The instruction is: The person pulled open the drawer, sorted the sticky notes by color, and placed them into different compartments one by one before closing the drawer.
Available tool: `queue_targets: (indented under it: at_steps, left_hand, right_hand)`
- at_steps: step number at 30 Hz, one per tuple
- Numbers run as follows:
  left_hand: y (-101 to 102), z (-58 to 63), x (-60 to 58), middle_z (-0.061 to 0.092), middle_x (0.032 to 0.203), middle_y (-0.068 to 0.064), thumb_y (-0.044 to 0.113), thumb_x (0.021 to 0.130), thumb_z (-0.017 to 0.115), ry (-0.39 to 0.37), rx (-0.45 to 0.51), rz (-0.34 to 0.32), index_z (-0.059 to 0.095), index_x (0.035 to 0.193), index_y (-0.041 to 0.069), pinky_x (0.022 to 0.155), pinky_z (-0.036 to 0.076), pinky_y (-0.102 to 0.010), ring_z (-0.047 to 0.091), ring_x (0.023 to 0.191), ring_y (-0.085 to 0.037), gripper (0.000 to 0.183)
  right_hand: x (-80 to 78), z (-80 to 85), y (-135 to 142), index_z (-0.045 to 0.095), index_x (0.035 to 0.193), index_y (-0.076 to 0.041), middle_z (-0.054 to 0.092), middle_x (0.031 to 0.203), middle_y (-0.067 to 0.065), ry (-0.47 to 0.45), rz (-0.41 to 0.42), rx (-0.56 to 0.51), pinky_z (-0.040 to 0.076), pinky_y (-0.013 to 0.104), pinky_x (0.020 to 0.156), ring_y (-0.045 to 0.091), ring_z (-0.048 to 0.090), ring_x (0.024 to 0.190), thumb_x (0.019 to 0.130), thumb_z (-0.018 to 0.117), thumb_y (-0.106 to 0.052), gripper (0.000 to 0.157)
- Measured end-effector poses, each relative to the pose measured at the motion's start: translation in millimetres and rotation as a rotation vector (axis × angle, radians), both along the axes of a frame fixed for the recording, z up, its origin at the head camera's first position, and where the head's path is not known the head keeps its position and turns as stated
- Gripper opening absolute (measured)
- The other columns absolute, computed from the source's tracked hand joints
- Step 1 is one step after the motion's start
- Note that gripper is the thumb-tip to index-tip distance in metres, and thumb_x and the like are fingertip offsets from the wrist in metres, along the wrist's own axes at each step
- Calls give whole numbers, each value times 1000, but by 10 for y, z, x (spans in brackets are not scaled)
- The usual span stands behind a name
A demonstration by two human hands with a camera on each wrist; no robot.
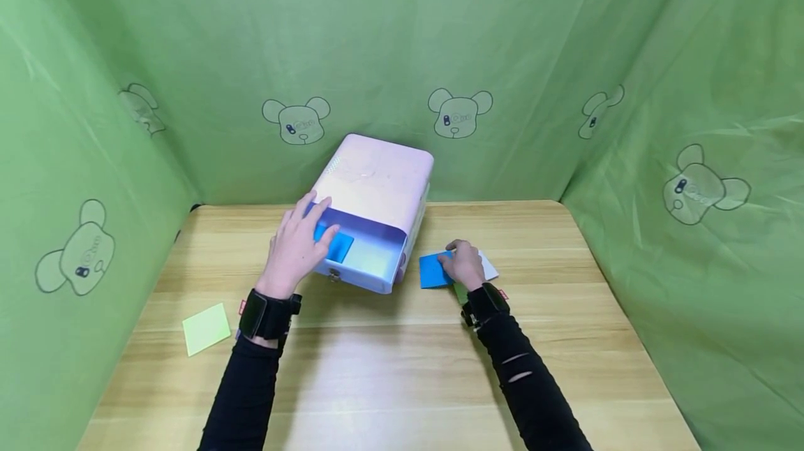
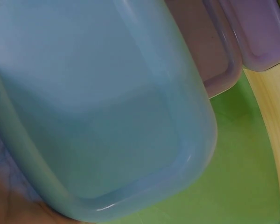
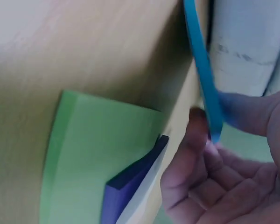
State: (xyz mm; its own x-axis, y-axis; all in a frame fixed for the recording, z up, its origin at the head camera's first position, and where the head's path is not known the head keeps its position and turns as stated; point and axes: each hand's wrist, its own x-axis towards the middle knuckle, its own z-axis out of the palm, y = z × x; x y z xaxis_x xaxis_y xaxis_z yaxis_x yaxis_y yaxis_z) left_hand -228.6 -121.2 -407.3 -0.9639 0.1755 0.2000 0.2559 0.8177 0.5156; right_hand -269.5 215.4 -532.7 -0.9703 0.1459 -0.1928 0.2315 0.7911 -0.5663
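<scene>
A white-pink storage box (image 1: 377, 179) stands at the back of the table with its light blue drawer (image 1: 373, 255) pulled out. Inside the drawer lies a blue sticky note pad (image 1: 340, 247). My left hand (image 1: 294, 248) reaches over the drawer's left side, fingers spread near the box's front edge and thumb over the blue pad. In the left wrist view a light blue panel (image 2: 98, 93) covers most of that hand. To the right of the box, my right hand (image 1: 463, 266) pinches another blue sticky note pad (image 3: 203, 70) between thumb and fingers, its edge tilted up in the right wrist view.
Under and beside the right hand lie a green pad (image 3: 98, 154), a dark purple pad (image 3: 135, 177) and a white pad (image 1: 488, 267). A yellow-green pad (image 1: 206, 329) lies at the table's left. Green curtains (image 1: 389, 32) with bear faces enclose the back and sides.
</scene>
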Motion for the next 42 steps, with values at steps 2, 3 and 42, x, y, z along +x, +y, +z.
queue_targets:
  at_steps: [2,3,42]
  left_hand:
    - [-1,0,2,26,168,-16,37,102,58,-3,-2,1,43,154,15,100,48,-69,43,140,-46,59]
    - [-2,1,3,25,168,-16,37,102,58,-6,-1,2,42,154,16,100,48,-69,42,141,-45,59]
    - [6,-14,12,25,169,-12,36,102,57,-8,-3,13,43,155,17,98,48,-71,43,140,-46,57]
  right_hand:
    - [7,8,34,72,114,-3,74,109,20,29,5,-35,50,33,64,31,67,87,98,65,-26,29]
    - [11,19,53,74,108,-3,75,104,18,36,8,-57,48,30,61,28,67,82,98,65,-25,25]
    - [378,1479,347,58,116,-1,76,80,0,151,-153,-1106,63,25,73,11,73,67,93,74,-17,32]
